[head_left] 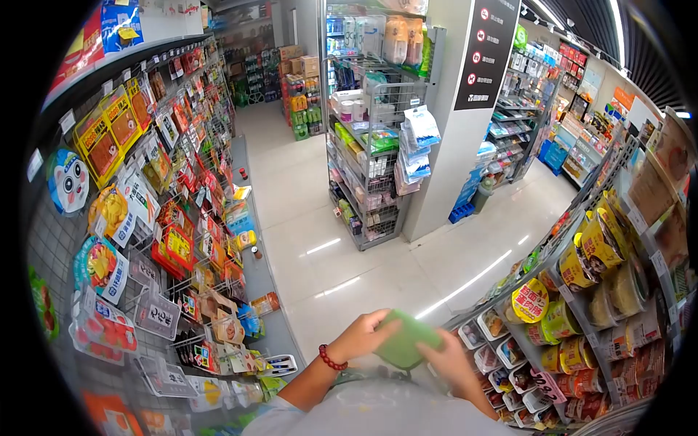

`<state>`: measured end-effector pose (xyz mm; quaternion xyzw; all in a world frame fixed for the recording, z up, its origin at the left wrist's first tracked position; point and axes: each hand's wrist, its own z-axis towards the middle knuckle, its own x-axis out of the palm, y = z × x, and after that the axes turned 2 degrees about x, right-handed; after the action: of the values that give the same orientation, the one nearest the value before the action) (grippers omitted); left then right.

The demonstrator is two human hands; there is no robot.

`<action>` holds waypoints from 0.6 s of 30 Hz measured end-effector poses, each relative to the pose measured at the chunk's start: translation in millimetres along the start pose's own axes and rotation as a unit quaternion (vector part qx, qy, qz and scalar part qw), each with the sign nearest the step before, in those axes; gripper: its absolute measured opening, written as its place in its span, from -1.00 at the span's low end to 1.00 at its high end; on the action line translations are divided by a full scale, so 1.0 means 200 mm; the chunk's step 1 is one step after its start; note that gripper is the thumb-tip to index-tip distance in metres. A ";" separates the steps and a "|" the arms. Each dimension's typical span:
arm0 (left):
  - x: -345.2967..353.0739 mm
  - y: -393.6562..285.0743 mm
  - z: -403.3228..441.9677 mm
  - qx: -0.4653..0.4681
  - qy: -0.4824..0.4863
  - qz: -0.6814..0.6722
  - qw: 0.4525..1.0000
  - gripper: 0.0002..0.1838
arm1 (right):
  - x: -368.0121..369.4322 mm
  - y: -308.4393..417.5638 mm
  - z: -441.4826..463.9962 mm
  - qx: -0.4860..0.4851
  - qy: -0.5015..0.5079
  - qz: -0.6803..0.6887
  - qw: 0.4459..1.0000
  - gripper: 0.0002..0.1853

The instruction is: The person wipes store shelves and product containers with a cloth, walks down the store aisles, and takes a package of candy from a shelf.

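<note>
A green cloth (408, 340), apparently folded and slightly blurred, is stretched between my two hands low in the middle of the head view. My left hand (361, 338) grips its left edge, with a red bead bracelet (332, 357) round the wrist. At the right edge, my right hand (452, 363) pinches the cloth, smeared by motion. Both hands are in front of my light grey shirt (385, 410), above the aisle floor.
Hanging snack packs (174, 251) fill the left rack. Cup noodles (579, 261) and packaged trays (509, 349) line shelves close on my right. Ahead stand a wire shelf unit (371, 160) and a pillar (443, 167). A tiled floor (305, 211) runs between them.
</note>
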<state>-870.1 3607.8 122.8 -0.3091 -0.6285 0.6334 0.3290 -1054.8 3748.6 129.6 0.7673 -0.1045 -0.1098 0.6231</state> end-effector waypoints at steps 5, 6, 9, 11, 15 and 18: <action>-0.13 -0.04 0.02 0.025 -0.034 0.004 0.999 -0.68 | 0.07 0.02 0.09 0.027 0.018 -0.009 0.999 -0.77; -0.15 -0.03 0.03 0.029 -0.035 0.001 0.999 -0.68 | 0.10 0.06 0.09 0.026 0.012 0.004 1.000 -0.77; -0.19 -0.01 0.05 0.059 -0.033 0.006 0.998 -0.67 | 0.15 0.05 0.11 -0.035 0.009 0.030 0.999 -0.77; -0.21 -0.03 0.05 0.033 -0.057 0.051 0.997 -0.65 | 0.20 0.11 0.09 -0.027 -0.010 0.055 0.998 -0.77; -0.19 -0.01 0.06 0.122 -0.126 0.198 0.964 -0.64 | 0.20 0.06 0.10 0.004 -0.062 0.108 0.992 -0.78; -0.18 0.00 0.05 0.166 -0.102 0.229 0.954 -0.61 | 0.18 -0.03 0.14 0.043 -0.093 0.091 0.991 -0.77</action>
<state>-856.9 3571.9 122.6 -0.3198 -0.4567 0.8153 0.1563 -1029.3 3713.4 116.1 0.7670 -0.2357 -0.1192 0.5847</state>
